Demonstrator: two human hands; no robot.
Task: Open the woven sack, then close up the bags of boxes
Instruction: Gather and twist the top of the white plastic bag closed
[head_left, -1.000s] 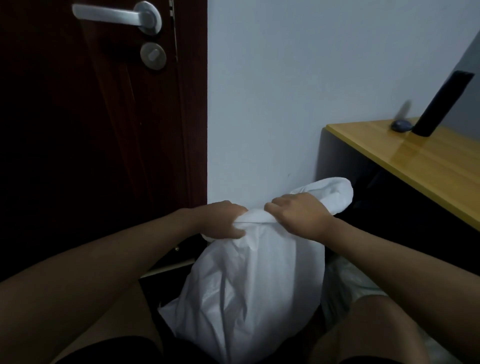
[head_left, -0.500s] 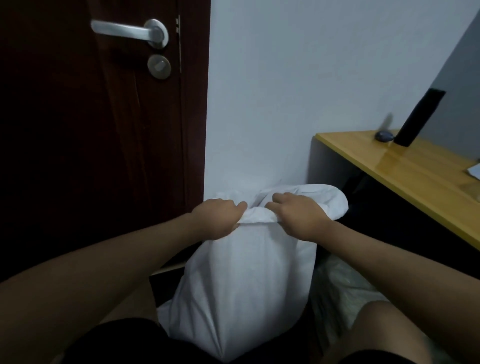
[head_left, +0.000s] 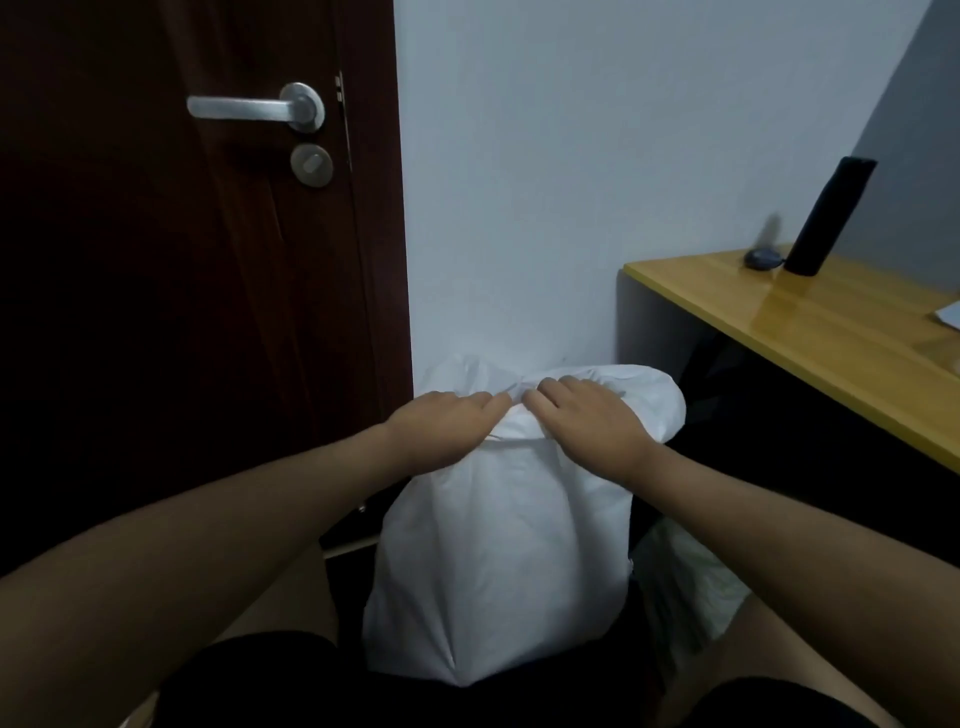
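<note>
A white woven sack (head_left: 498, 561) stands upright on the floor between my knees, against the white wall. Its top is folded over and bunched toward the wall. My left hand (head_left: 447, 426) pinches the folded top edge from the left. My right hand (head_left: 582, 421) grips the same edge from the right, and the fingertips of both hands nearly meet at the fold. A thin thread hangs from the seam under my left fingers. What is inside the sack is hidden.
A dark wooden door (head_left: 182, 312) with a metal lever handle (head_left: 260, 108) stands to the left. A yellow-topped desk (head_left: 810, 338) at right carries a tall black object (head_left: 826, 215) and a small dark disc (head_left: 761, 258). A crumpled translucent plastic bag (head_left: 691, 582) lies right of the sack.
My view has dipped lower. Both hands have shifted their hold on the sack's folded top, with the fingers now flatter and closer together at the fold.
</note>
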